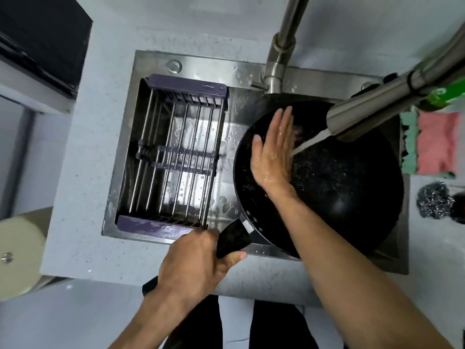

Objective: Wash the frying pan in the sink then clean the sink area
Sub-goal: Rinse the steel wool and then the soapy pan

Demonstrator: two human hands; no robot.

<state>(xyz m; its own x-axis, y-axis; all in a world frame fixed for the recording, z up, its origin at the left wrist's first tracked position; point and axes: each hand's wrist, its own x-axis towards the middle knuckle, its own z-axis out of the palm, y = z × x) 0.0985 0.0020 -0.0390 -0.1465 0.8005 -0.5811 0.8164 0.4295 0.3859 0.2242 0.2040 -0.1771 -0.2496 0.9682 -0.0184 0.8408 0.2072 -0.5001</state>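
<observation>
And there it was, the frying pan [339, 187] sitting tilted in the right half of the sink [226, 71], its black bowl filling that side from the back wall almost to the front rim. The left hand [198, 263] had the handle [232, 239] wrapped up tight, fingers and thumb curled round it just in front of the sink's near edge, holding the pan steady. The right hand [273, 149] was flat inside the pan, fingers straight and close together, palm pressed to the wet inner wall on the left side. Water ran from the faucet spout [357, 119] in a thin stream [312, 141] that struck right beside those fingers, and the skin was shining wet. No sponge, no scourer in either hand; this was bare-palm rubbing under running water, which read as a rinse, though whether soap had gone on could not be told from here. The steel wool scourer [434, 200] lay on the counter to the right, well apart from the action, with the pink cloth [437, 142] and green cloth [410, 144] just behind it and a green bottle [442, 96] beyond. On the left of the sink the drying rack [173, 152] spanned the basin, holding nothing, droplets scattered below it. By my call the pan wash was in mid-course, not finished: the pan was in the basin under the stream, not set aside. The whole sink-area cleanup looked yet to come, with splashes all over the steel rim.
</observation>
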